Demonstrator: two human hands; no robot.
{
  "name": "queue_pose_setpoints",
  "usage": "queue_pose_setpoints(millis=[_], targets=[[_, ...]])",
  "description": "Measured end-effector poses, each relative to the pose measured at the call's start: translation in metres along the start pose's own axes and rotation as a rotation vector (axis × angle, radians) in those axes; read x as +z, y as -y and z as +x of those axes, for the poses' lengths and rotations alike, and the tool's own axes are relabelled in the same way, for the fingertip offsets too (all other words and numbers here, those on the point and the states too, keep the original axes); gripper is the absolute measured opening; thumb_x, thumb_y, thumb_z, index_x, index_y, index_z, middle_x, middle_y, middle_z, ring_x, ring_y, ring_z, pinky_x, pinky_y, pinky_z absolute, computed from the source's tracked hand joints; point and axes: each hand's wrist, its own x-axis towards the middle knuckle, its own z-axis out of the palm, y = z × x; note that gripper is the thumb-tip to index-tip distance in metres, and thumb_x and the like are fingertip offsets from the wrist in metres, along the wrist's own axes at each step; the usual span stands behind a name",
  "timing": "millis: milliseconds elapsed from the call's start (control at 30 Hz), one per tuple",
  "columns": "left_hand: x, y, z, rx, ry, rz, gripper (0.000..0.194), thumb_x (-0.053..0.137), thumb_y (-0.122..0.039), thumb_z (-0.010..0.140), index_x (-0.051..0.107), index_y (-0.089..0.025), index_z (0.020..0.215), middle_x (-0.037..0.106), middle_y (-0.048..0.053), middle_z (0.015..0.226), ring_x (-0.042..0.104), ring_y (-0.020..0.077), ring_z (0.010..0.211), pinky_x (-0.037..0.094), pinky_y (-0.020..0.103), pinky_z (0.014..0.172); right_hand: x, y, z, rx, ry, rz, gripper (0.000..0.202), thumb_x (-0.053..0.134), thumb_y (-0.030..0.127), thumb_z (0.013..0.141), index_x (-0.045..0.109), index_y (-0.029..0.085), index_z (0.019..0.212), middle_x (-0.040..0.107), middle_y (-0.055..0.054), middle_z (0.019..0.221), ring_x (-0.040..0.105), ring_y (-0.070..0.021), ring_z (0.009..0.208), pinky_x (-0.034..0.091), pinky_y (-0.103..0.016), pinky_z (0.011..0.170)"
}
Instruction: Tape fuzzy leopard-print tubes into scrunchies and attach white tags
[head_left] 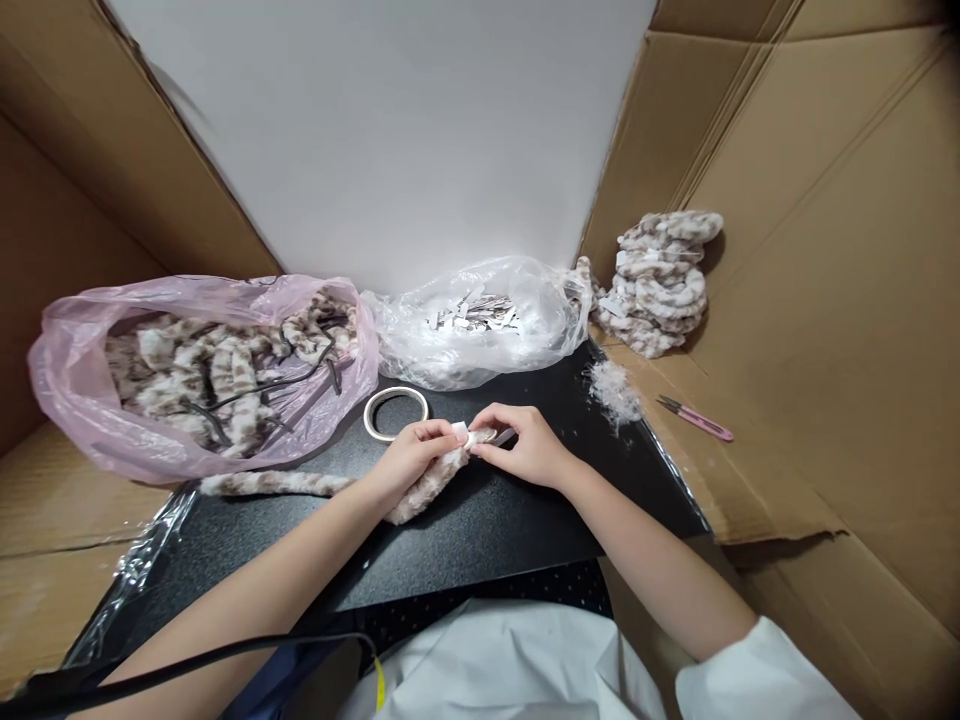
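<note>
Near the middle of the black table, my left hand (416, 455) is closed on a brown-and-white fluffy strip (427, 490), with a small white tag (459, 430) at its thumb. My right hand (525, 445) pinches the end of the same strip, close beside the left fingertips; a thin pale piece shows between its fingers. The strip's long tail (277, 484) stretches left across the table, passing behind my left wrist. Just behind my left hand lies a roll of tape (396, 413).
A pink bag (67, 350) of fluffy strips and dark cords stands left. Behind the hands sits a clear bag (420, 365) of white tags. At right are stacked fluffy pieces (664, 285), white fluff (615, 392) and pink-handled snips (697, 418). Cardboard walls (840, 280) surround the table (480, 540).
</note>
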Motion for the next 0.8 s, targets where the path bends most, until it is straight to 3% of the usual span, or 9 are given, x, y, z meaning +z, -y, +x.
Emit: queue_pose_setpoints(millis=[567,800], targets=[[0.003,0.001,-0.001,0.048,0.002,0.01,0.02,0.079,-0.033,0.06,0.07,-0.017,0.068,0.068,0.002,0.066,0.06,0.0109,0.059,0.044,0.019,0.056,-0.008,-0.001,0.0,-0.115,0.087,-0.11,0.005,0.065,0.018,0.081,0.068,0.017,0.085,0.07,-0.004,0.082,0.063,-0.0131,0.07,0.05,-0.022,0.063],[0.002,0.001,0.001,0.017,-0.055,0.047,0.022,0.079,-0.033,0.058,0.068,-0.015,0.066,0.059,-0.002,0.056,0.048,0.0071,0.049,0.034,0.017,0.047,-0.01,-0.001,0.0,-0.183,0.105,-0.155,0.008,0.062,0.011,0.081,0.067,0.016,0.086,0.068,-0.005,0.082,0.063,-0.0137,0.072,0.05,-0.024,0.067]])
